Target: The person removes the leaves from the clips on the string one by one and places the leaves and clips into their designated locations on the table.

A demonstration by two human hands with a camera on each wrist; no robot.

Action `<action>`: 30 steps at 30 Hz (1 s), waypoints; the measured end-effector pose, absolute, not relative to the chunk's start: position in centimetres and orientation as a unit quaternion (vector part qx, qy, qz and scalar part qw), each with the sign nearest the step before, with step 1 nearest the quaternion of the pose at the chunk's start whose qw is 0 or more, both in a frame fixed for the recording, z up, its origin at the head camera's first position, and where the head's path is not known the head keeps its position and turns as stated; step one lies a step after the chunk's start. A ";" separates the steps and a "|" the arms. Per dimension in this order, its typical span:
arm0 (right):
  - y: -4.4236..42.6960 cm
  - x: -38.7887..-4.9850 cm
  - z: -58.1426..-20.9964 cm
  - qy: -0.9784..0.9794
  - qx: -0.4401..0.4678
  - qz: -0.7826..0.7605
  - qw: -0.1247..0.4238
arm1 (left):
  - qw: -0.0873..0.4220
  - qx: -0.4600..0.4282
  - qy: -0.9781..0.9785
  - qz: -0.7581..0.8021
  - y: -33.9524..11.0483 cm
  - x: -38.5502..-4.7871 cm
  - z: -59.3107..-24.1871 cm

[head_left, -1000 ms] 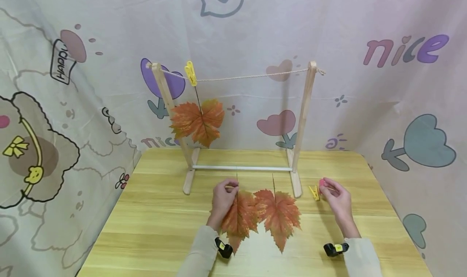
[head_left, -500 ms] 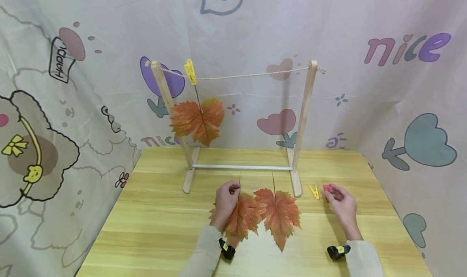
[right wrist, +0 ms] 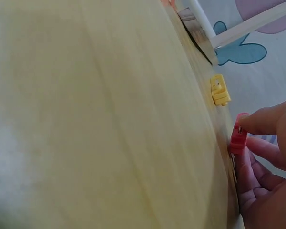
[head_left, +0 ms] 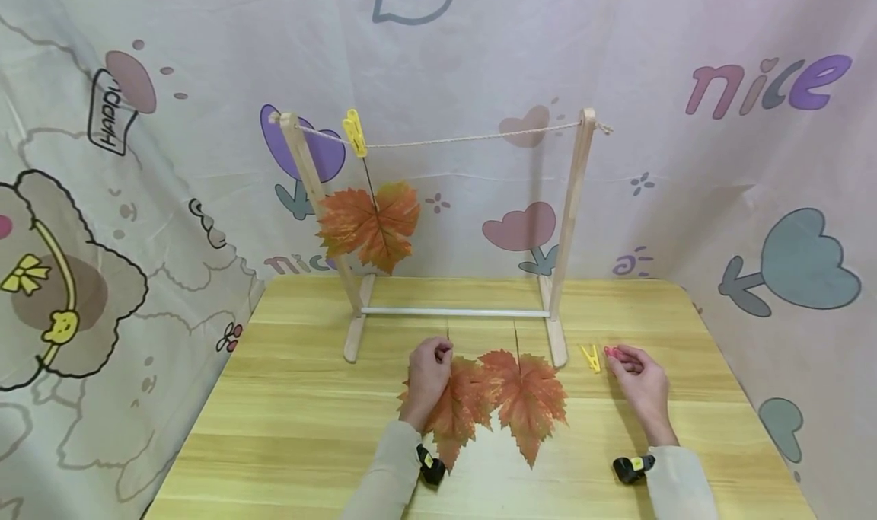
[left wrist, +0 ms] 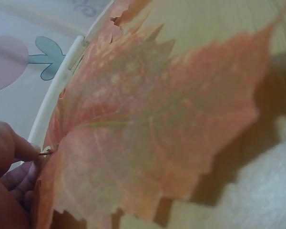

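Note:
My left hand (head_left: 429, 375) pinches the thin stem of an orange-red artificial leaf (left wrist: 133, 119), whose blade spreads below and right of the fingers. A second leaf (head_left: 524, 398) lies beside it on the table, their edges meeting or overlapping. At the right, my right hand (head_left: 642, 383) pinches a red-pink clothespin (right wrist: 239, 134) between thumb and fingers, low over the tabletop. Just left of that hand a yellow clothespin (head_left: 591, 358) rests on the table. Another yellow clothespin (head_left: 355, 133) clips a third leaf (head_left: 373, 227) by its stem to the rope (head_left: 466, 139).
A wooden frame with two posts (head_left: 572, 215) and feet (head_left: 353, 339) holds the rope at the back of the table (head_left: 274, 429). A white bar (head_left: 455, 313) joins the posts low down. Patterned cloth (head_left: 438, 63) hangs behind and at the sides.
My left hand has shifted slightly right with the leaf stem. The right hand has moved a little right with the red-pink clothespin, away from the yellow one on the table.

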State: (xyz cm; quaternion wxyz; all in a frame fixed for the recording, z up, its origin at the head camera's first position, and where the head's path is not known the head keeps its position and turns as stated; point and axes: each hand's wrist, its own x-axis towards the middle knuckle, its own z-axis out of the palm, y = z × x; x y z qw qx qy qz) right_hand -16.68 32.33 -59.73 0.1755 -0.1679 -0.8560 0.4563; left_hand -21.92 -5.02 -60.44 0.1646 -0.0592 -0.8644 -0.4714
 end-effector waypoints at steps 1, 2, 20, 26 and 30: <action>32.4 -16.7 -59.7 -0.858 -0.168 0.452 0.176 | 0.164 -0.063 -0.865 -0.469 -5.0 -21.9 -60.4; 32.4 -16.7 -59.7 -0.860 -0.168 0.449 0.176 | 0.162 -0.066 -0.866 -0.468 -4.9 -21.9 -60.4; 32.7 -16.8 -60.1 -0.874 -0.161 0.417 0.192 | 0.158 -0.070 -0.878 -0.447 -4.7 -21.8 -60.4; 32.6 -16.8 -60.0 -0.874 -0.162 0.418 0.185 | 0.162 -0.068 -0.878 -0.445 -4.8 -21.8 -60.5; 32.6 -16.7 -60.0 -0.873 -0.163 0.419 0.187 | 0.160 -0.067 -0.876 -0.449 -4.8 -21.8 -60.4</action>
